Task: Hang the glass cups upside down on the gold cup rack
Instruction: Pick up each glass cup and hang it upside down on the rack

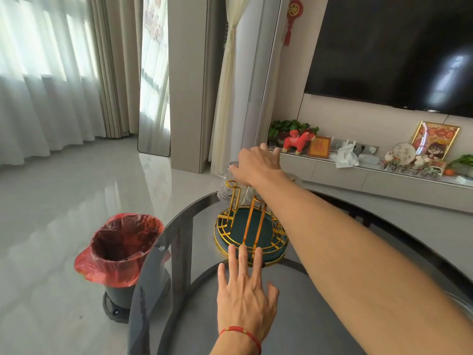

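Observation:
The gold cup rack [231,201] stands on a round green tray with a gold wire rim [222,222] on the glass table. A ribbed glass cup [226,187] hangs upside down on the rack's far left arm. Another glass cup [250,193] shows just right of it, under my palm. My right hand [258,167] reaches over the rack's top, thumb on the left cup's upturned base and fingers curled behind it. My left hand [243,285] lies flat on the table with its fingers spread, fingertips touching the tray's near rim. A red string circles its wrist.
The round dark glass table [179,290] fills the lower frame. A bin with a red bag [120,249] stands on the floor left of it. Behind are a low TV cabinet [358,175] with ornaments, a wall TV and curtains.

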Demonstrator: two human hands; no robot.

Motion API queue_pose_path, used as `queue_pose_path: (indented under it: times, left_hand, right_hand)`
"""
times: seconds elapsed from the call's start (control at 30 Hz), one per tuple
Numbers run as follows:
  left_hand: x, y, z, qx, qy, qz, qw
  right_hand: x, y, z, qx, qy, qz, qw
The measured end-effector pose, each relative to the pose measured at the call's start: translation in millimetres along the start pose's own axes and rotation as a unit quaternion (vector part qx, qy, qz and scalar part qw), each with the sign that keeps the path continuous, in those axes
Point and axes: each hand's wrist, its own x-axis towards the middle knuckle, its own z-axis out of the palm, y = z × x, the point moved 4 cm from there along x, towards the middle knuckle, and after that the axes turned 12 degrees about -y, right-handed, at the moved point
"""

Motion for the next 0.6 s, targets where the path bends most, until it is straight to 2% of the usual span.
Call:
queue_pose_path:
  times: [0.13,0.23,0.33,0.47,0.6]
  left_hand:
    - [-3,-2,-2,0.01,0.014,-0.01,1.0]
    - [-7,0,-2,0.022,0.002,-0.01,1.0]
    - [-13,4,-6,0.026,-0.006,0.002,1.0]
    - [-34,34,-14,0.044,-0.01,0.043,0.998]
    - [-61,92,-23,-0.079,-0.025,0.142,0.986]
  right_hand:
    - [-63,12,1,0.091,0.14,-0.05,0.985]
    - [-135,35,15,0.175,0.188,-0.057,0.965]
    - [-216,62,40,0.27,0.19,-0.032,0.943]
    - [-316,106,74,0.323,0.204,-0.021,0.924]
    - [-365,143,91,0.304,0.177,-0.001,0.936]
